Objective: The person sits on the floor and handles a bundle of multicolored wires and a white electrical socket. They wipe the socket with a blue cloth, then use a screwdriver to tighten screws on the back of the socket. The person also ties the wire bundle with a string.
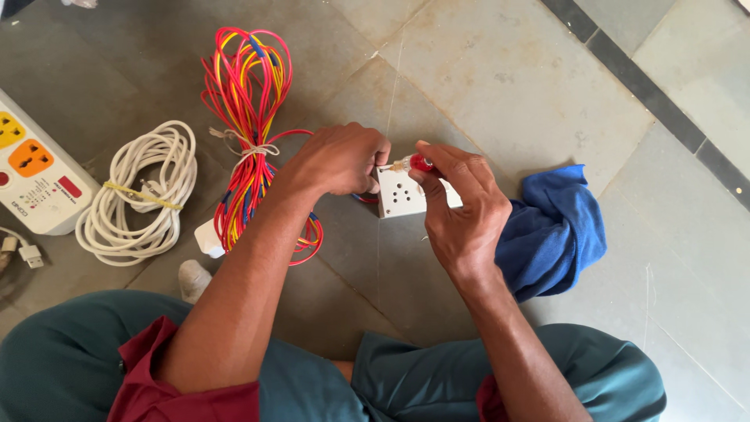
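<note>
A small white socket box (397,197) with several round holes is held over the stone floor in front of me. My left hand (336,160) grips its left side, fingers curled around it. My right hand (461,207) holds a red-handled screwdriver (420,162) pinched between thumb and fingers, its tip resting at the top of the box. A bit of red wire (364,198) shows at the box's left edge, below my left hand.
A bundle of red, yellow and blue wires (246,101) tied with string lies at the left. A coiled white cable (141,195) and a white extension board (31,176) sit farther left. A blue cloth (558,227) lies at the right.
</note>
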